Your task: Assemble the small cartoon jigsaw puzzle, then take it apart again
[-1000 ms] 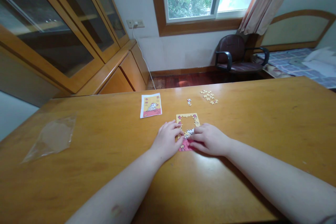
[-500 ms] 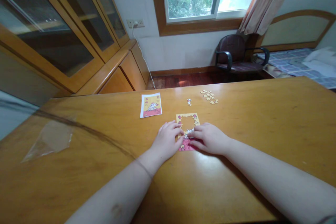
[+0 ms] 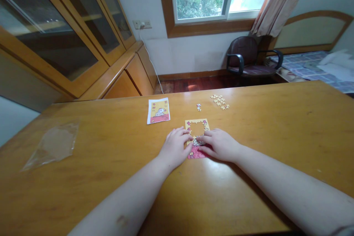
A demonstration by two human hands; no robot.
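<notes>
A jigsaw puzzle [image 3: 197, 152] lies on the table with a yellow border, a pink lower part and a gap in its upper middle. My left hand [image 3: 175, 146] rests at its left edge, fingers stretched out and touching the border. From the right, my right hand [image 3: 220, 145] reaches over the puzzle; its fingertips touch the white pieces below the gap, thumb apart over the pink part. Any piece under those fingertips is hidden. Beyond the puzzle lie a few white loose pieces [image 3: 198, 107] and a spread of yellow loose pieces [image 3: 219, 101].
A printed reference picture [image 3: 159, 111] lies on the wooden table [image 3: 116, 195] to the puzzle's upper left. Further left is a clear plastic bag [image 3: 52, 143]. Past the table's far edge stand an armchair [image 3: 246, 57] and a glass-door cabinet [image 3: 110, 59].
My right fingertips have shifted slightly up and left over the white pieces. My left hand stays nearly still. A dark blurred strand across the left of the view is gone.
</notes>
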